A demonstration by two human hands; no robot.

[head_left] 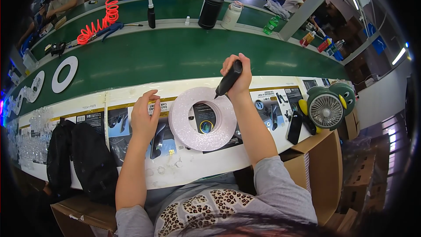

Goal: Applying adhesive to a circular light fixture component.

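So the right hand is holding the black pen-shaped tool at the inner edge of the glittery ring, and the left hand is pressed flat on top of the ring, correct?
Not quite. In the head view the left hand rests on the printed sheet beside the glittery ring, at its left edge, not on top. The right hand does hold the black pen-shaped tool, tip at the ring's inner edge.

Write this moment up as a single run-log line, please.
right hand: grips black pen-shaped tool, tip at inner edge of glittery white ring | left hand: open, beside ring | ring: flat on bench
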